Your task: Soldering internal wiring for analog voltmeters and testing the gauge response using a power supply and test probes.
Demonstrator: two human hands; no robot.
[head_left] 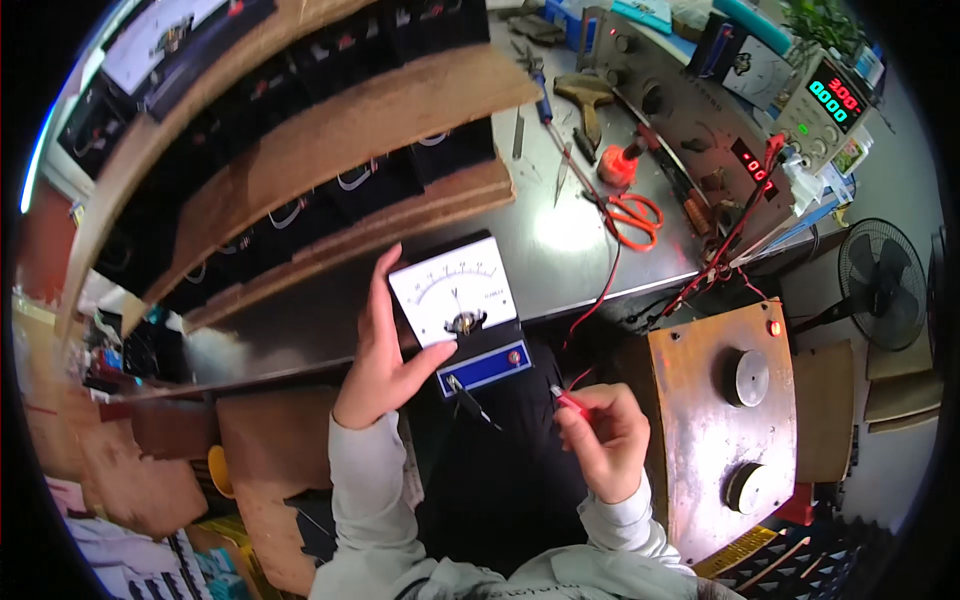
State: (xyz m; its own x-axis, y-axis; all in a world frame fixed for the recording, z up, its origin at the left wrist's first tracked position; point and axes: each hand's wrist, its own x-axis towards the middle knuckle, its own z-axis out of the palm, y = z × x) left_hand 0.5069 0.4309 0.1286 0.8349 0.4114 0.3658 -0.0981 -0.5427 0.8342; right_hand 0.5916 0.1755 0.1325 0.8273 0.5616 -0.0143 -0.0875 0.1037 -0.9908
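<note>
Grey metal workbench (560,250) under wooden shelves (330,150), black floor fan (882,283) beside it, bright overhead glare.

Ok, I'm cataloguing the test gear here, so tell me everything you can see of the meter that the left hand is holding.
The meter is a boxy analogue panel instrument: a white dial face with an arced scale and thin needle, a small metal fitting below it, and a black, plastic-looking base with a blue strip and a small red terminal. It sits tilted at the metal bench's front edge. The left hand grips its left side, thumb on the face.
</note>
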